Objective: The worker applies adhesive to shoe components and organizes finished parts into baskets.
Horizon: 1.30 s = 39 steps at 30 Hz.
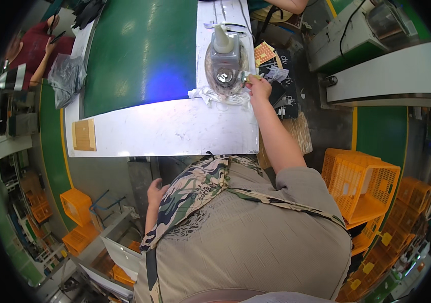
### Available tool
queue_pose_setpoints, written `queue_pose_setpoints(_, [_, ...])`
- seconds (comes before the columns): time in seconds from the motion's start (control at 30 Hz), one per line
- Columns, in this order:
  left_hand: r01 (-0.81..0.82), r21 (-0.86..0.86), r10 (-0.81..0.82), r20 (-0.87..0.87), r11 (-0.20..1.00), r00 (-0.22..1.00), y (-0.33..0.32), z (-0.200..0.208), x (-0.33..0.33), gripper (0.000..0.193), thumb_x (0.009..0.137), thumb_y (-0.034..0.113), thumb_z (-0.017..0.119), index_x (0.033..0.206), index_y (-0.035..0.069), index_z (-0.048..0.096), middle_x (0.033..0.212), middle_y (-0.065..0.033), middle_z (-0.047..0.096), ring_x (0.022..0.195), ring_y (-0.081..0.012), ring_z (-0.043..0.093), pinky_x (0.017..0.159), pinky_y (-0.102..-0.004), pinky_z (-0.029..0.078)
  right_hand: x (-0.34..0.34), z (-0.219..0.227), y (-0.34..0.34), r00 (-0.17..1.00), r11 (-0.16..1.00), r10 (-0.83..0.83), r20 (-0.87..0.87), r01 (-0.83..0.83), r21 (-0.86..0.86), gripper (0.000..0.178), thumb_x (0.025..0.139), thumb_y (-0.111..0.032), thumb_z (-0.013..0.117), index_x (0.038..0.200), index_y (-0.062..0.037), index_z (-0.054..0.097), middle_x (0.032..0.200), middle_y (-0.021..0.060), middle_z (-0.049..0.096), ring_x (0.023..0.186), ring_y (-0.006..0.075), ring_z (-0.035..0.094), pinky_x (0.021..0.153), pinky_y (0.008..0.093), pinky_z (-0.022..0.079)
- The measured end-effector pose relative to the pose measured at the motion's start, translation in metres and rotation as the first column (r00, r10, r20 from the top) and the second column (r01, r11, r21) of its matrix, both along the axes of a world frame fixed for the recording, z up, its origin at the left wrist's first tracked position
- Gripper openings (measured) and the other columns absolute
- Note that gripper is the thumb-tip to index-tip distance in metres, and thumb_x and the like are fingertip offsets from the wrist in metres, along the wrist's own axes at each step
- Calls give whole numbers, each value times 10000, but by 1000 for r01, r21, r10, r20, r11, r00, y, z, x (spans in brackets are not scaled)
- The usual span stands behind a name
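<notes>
My right hand (pixel 259 88) reaches over the right edge of the white table (pixel 165 129). Its fingers are closed on a small pale-yellow and white piece (pixel 249 78), too small to name. Just left of it stands a translucent squared container with a pale cone-shaped top (pixel 224 45), with a round shiny cup (pixel 224 77) at its near side. Both sit in a cloudy oval dish (pixel 209 63). A crumpled white cloth (pixel 210 96) lies under the dish's near edge. My left hand (pixel 156 192) hangs low beside my camouflage apron (pixel 195 189), fingers apart, holding nothing.
A green belt (pixel 139 55) runs along the table, with a brown cardboard piece (pixel 84 135) at the near left corner. Orange crates (pixel 359 182) stand at right, others (pixel 76 207) at left. A person in maroon (pixel 33 50) works far left; another person's arm (pixel 288 4) shows at top.
</notes>
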State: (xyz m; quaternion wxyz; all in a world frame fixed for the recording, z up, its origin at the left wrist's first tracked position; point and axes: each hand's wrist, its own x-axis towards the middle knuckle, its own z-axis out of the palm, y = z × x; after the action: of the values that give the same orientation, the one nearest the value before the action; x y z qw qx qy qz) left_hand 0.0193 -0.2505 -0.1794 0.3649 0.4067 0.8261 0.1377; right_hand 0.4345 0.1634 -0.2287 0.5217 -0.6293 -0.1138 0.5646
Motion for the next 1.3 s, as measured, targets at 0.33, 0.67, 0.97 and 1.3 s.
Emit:
queue_pose_setpoints(0.33, [117, -114, -124, -63, 987, 990, 12, 6, -6, 394, 776, 242, 734, 1112, 47, 665, 912, -118, 709, 853, -209, 678, 752, -319, 515, 0, 6, -15, 977, 996, 83, 195, -78, -34, 230, 781, -175, 785, 771, -2, 634, 715, 41, 644, 551, 129, 624, 450, 248, 440])
queue_pose_setpoints(0.67, [514, -131, -510, 68, 847, 858, 124, -2, -27, 383, 777, 206, 721, 1106, 20, 659, 832, -119, 707, 770, -190, 681, 685, -314, 523, 70, 5, -138, 955, 977, -195, 224, 209, -38, 213, 854, -250, 705, 810, -77, 590, 675, -2, 584, 552, 124, 618, 428, 249, 373])
queue_pose_setpoints(0.97, [644, -20, -591, 374, 765, 715, 212, -7, 30, 392, 812, 119, 674, 1145, -70, 586, 765, -138, 692, 578, -183, 655, 532, -282, 498, 108, -38, -420, 865, 807, 24, 500, 279, -521, 223, 790, -219, 715, 845, -11, 653, 724, 99, 662, 590, 196, 669, 535, 325, 518])
queue_pose_setpoints(1.3, [871, 21, -791, 429, 490, 435, 173, -19, 199, 360, 804, 112, 733, 1107, -48, 622, 796, -109, 705, 674, -136, 643, 627, -273, 522, 112, -69, -630, 842, 567, -510, 179, 485, -666, 196, 847, -245, 700, 891, -87, 594, 765, 90, 626, 581, 217, 628, 471, 354, 428])
